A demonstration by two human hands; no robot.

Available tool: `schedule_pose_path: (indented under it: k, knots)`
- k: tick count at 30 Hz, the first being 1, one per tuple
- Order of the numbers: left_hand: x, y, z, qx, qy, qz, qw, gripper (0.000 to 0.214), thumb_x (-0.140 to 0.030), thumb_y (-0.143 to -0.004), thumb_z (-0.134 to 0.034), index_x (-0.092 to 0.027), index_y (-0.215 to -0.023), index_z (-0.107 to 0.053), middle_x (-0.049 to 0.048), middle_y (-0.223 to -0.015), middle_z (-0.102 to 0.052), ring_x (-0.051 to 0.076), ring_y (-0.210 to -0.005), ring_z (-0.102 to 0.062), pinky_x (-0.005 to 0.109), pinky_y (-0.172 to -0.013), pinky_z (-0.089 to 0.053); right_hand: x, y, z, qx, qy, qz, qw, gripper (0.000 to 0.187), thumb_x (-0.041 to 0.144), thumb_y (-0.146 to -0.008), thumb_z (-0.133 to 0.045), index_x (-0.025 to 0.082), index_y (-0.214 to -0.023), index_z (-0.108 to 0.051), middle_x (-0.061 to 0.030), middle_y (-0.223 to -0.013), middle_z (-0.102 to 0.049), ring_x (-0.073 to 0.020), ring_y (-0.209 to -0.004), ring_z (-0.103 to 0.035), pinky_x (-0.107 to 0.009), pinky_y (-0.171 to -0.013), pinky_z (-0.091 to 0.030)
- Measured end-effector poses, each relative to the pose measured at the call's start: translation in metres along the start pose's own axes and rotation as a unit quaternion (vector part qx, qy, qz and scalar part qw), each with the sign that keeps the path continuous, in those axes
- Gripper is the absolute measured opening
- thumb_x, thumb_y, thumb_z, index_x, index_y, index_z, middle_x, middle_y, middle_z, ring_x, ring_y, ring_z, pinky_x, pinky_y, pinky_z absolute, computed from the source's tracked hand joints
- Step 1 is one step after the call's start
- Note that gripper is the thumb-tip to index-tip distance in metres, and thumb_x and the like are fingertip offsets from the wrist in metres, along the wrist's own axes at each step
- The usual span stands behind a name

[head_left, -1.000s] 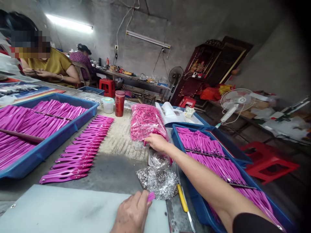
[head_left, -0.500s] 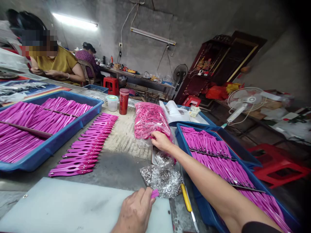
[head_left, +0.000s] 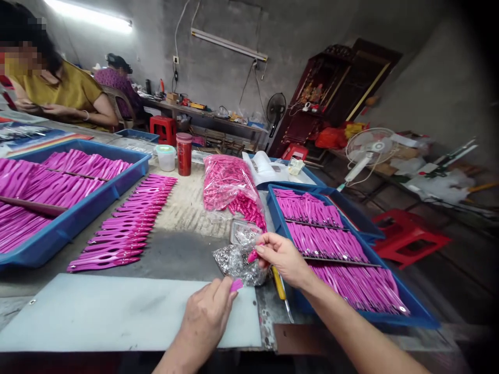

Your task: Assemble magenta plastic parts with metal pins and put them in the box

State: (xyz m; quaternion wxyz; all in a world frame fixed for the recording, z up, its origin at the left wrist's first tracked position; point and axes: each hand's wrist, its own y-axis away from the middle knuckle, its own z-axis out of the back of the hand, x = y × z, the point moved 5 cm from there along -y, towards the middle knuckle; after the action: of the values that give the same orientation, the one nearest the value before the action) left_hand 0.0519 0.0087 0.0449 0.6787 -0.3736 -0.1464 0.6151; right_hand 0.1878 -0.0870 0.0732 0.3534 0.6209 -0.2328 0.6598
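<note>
My left hand is closed over a magenta plastic handle piece, only its end showing past the fingers, above the white board. My right hand pinches a small pink plastic part over an open bag of small metal pins. Behind it stands a clear bag of pink parts, its mouth open toward me. A row of joined magenta pieces lies on the table to the left. Beside the pins rests a yellow-handled tool.
Blue trays of magenta pieces stand at left and right. A red tumbler and a lidded tub are at the back. One co-worker sits at far left, another behind. A red stool stands at right.
My right hand has come back from the bag of pink parts toward my left hand, now with a small pink part in its fingers. The whole view has shifted slightly.
</note>
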Motion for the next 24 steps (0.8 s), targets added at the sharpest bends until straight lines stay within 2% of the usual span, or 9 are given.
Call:
schedule_pose_path:
  k: [5,9,14,24]
  knots:
    - [-0.011,0.0,0.005,0.038,0.016,0.002,0.999,0.015,-0.02,-0.087,-0.036,-0.016,-0.09,-0.051,-0.0006,-0.061,-0.05,0.011,-0.051,-0.052,0.021,-0.048,-0.041,-0.022,0.029,-0.003,-0.035,-0.073,-0.016,0.997,0.033,0.044,-0.063,-0.065,0.016,-0.07,-0.048,0.0014,-0.055,-0.061,-0.0069,-0.041,-0.049,-0.018,-0.041,-0.04]
    - [-0.017,0.0,0.009,0.045,-0.002,-0.006,0.999,0.019,-0.021,-0.088,-0.033,-0.015,-0.089,-0.051,-0.0009,-0.059,-0.049,0.01,-0.049,-0.051,0.02,-0.048,-0.04,-0.033,0.041,-0.006,-0.051,-0.102,-0.009,0.993,0.031,0.042,-0.065,-0.066,0.016,-0.071,-0.05,0.0009,-0.055,-0.062,-0.0074,-0.042,-0.05,-0.019,-0.043,-0.041]
    - [-0.02,0.001,0.01,0.058,-0.018,-0.012,0.998,0.019,-0.02,-0.088,-0.033,-0.015,-0.086,-0.052,-0.0005,-0.059,-0.049,0.01,-0.048,-0.049,0.02,-0.046,-0.038,-0.039,0.05,-0.01,-0.05,-0.131,-0.004,0.99,0.03,0.041,-0.066,-0.065,0.016,-0.071,-0.05,0.0002,-0.058,-0.062,-0.0081,-0.045,-0.05,-0.02,-0.045,-0.042]
    - [-0.025,0.003,0.007,0.075,-0.042,-0.016,0.996,0.021,-0.022,-0.088,-0.032,-0.016,-0.084,-0.052,-0.0012,-0.057,-0.049,0.011,-0.046,-0.048,0.021,-0.044,-0.038,-0.05,0.055,-0.013,-0.052,-0.138,-0.014,0.989,0.03,0.041,-0.067,-0.065,0.016,-0.074,-0.05,0.0044,-0.049,-0.055,-0.0081,-0.043,-0.049,-0.02,-0.045,-0.042]
